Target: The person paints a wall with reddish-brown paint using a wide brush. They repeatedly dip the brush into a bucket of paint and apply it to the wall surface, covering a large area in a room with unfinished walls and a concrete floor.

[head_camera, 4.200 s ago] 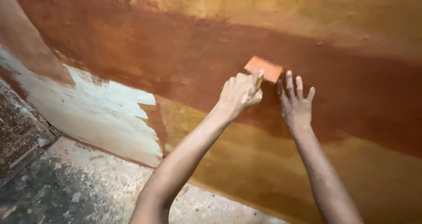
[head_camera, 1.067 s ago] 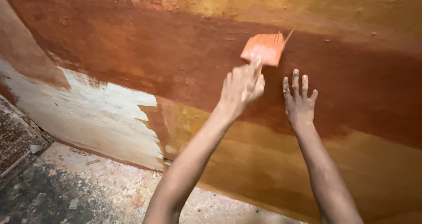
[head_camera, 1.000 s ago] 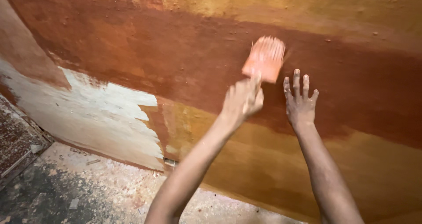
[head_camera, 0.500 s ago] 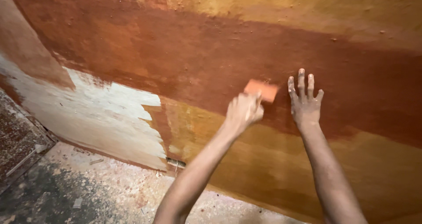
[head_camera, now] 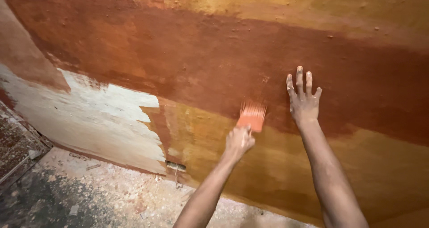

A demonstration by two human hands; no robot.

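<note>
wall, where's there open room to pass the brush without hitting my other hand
Free: the red-brown band left of the brush, above the white patch; also the ochre area between your forearms. Tight: between the brush in the left hand and the flat right hand.

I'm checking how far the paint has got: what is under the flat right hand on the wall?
The right hand lies flat on the red-brown band of the wall, near its lower edge. The patch beneath the palm is covered. The left hand holds the brush beside it.
</note>
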